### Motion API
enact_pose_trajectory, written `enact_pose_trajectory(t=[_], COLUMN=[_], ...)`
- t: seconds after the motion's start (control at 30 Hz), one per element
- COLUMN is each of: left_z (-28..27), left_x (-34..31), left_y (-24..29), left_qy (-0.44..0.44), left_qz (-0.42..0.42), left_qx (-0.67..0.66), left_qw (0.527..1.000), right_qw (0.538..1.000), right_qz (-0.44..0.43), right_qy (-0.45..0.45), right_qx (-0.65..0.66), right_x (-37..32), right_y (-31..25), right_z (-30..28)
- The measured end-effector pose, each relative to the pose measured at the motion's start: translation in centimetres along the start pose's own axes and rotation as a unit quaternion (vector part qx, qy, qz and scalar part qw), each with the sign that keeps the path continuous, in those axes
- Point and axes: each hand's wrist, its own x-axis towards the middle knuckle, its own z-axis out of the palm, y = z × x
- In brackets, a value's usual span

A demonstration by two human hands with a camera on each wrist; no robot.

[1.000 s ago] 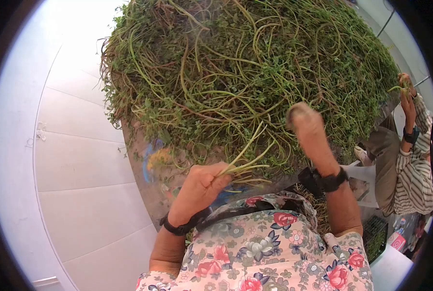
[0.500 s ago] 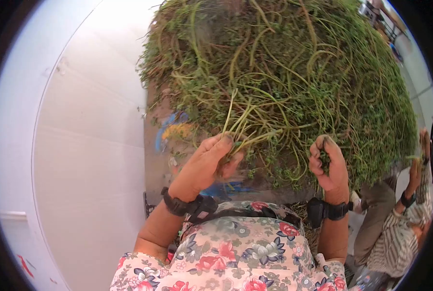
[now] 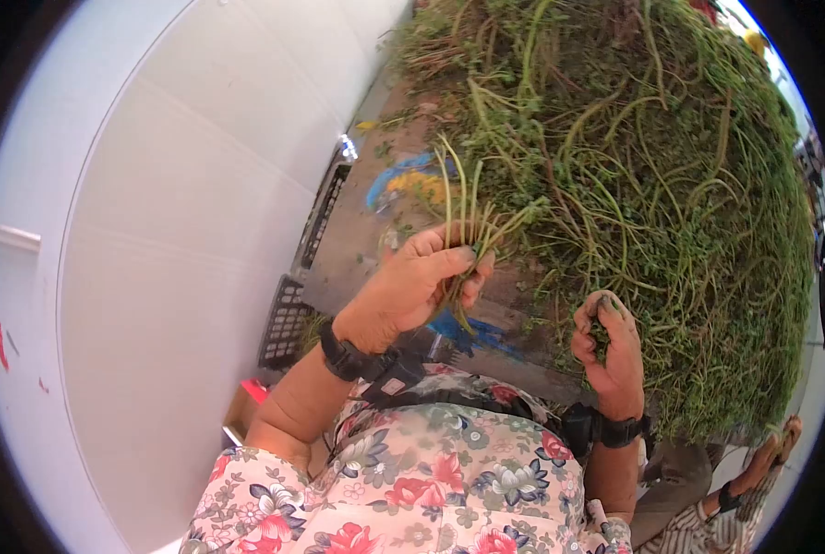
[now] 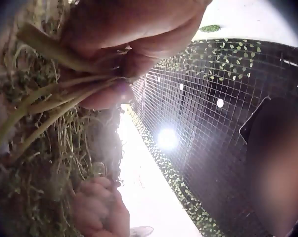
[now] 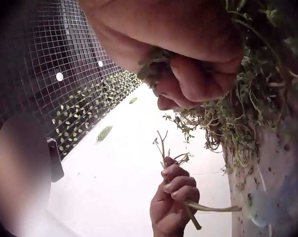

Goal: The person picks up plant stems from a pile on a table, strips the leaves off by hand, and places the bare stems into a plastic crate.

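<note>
Several green stems [image 3: 472, 198] are pinched between the thumb and fingers of the left hand [image 3: 408, 282], over the table's near edge. In the left wrist view the stems [image 4: 40, 106] run out past the fingers. The right hand [image 3: 611, 355] is curled at the near side of a big heap of leafy stems [image 3: 615, 185]. The right wrist view shows a bit of green leaf [image 5: 156, 64] gripped in the curled fingers of the right hand [image 5: 188, 54]. The two hands are apart.
Brown table surface [image 3: 338, 268] with blue and yellow patches shows left of the heap. Black crates [image 3: 283, 323] stand at its left edge beside a white wall [image 3: 191, 231]. Another person's hands and striped sleeve [image 3: 745, 517] are at lower right.
The right hand has come back from the heap to its near edge, fingers curled. The left hand still pinches stems and has risen in view. The head view has shifted, bringing the crates into sight.
</note>
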Motion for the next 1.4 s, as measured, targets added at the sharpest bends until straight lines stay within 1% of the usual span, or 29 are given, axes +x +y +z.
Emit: enact_pose_trajectory(t=[0.1, 0.17, 0.23, 0.33, 0.43, 0.47, 0.57, 0.67, 0.77, 0.8, 0.83, 0.93, 1.03, 1.07, 1.17, 1.27, 1.3, 1.33, 1.37, 1.4], left_z=[-1.6, -2.9, -4.5, -8.5, -12.9, -13.7, -14.7, -12.6, -10.7, -10.3, -9.6, -7.5, -6.7, -6.9, -7.7, -8.7, -9.1, -9.7, -10.4, -11.9], left_x=[-2.2, -4.1, -6.4, -10.0, -13.9, -15.0, -17.2, -16.6, -13.9, -12.7, -11.6, -8.8, -6.9, -6.4, -5.6, -5.6, -5.9, -6.5, -7.3, -8.0], left_y=[1.4, 2.5, 3.5, 4.0, 3.7, 3.5, 3.2, 3.4, 3.5, 3.3, 3.3, 3.6, 4.0, 3.8, 4.4, 5.3, 5.9, 6.8, 7.5, 7.6], left_qy=[0.048, 0.13, 0.224, 0.305, 0.359, 0.382, 0.403, 0.3, 0.2, 0.159, 0.135, 0.076, 0.014, 0.004, -0.048, -0.061, -0.019, 0.024, 0.069, 0.113], left_qz=[0.036, 0.064, 0.095, 0.143, 0.153, 0.145, 0.138, 0.148, 0.067, 0.05, 0.036, -0.01, -0.028, -0.025, -0.074, -0.096, -0.083, -0.071, -0.062, -0.037], left_qx=[-0.015, 0.032, 0.097, 0.147, 0.15, 0.116, 0.025, -0.053, -0.05, -0.067, -0.044, 0.023, 0.1, 0.11, 0.123, 0.144, 0.159, 0.173, 0.186, 0.201], left_qw=[0.998, 0.989, 0.965, 0.93, 0.908, 0.905, 0.904, 0.941, 0.976, 0.984, 0.989, 0.997, 0.994, 0.994, 0.989, 0.983, 0.984, 0.982, 0.978, 0.972], right_qw=[1.0, 1.0, 0.999, 0.998, 0.996, 0.996, 0.993, 0.986, 0.94, 0.925, 0.907, 0.865, 0.81, 0.808, 0.83, 0.879, 0.925, 0.959, 0.981, 0.985], right_qz=[0.013, 0.02, 0.031, 0.046, 0.065, 0.07, 0.065, 0.094, 0.071, 0.048, 0.026, -0.075, -0.123, -0.146, -0.14, -0.123, -0.071, -0.015, 0.045, 0.045], right_qy=[-0.005, -0.012, -0.012, -0.021, -0.044, -0.053, -0.084, -0.076, -0.12, -0.13, -0.139, -0.226, -0.251, -0.22, -0.198, -0.078, -0.057, -0.036, -0.014, -0.008], right_qx=[-0.008, -0.019, -0.029, -0.037, -0.037, -0.035, -0.057, -0.114, -0.311, -0.354, -0.395, -0.442, -0.516, -0.527, -0.503, -0.454, -0.369, -0.28, -0.186, -0.165], right_x=[0.4, 0.7, 1.0, 1.7, 2.3, 2.6, 3.3, 4.1, 4.0, 4.2, 4.3, 5.4, 6.2, 6.1, 6.2, 7.5, 7.7, 7.7, 7.7, 7.9], right_y=[0.3, 0.5, 0.7, 1.2, 2.0, 2.2, 3.0, 3.5, 3.2, 3.7, 4.2, 6.0, 6.6, 6.6, 6.2, 5.8, 5.2, 4.3, 3.8, 3.9], right_z=[0.1, 0.3, 0.6, 1.3, 2.0, 2.3, 3.2, 4.8, 9.7, 11.2, 12.5, 14.0, 14.7, 14.8, 14.6, 13.4, 13.1, 12.7, 12.3, 11.8])
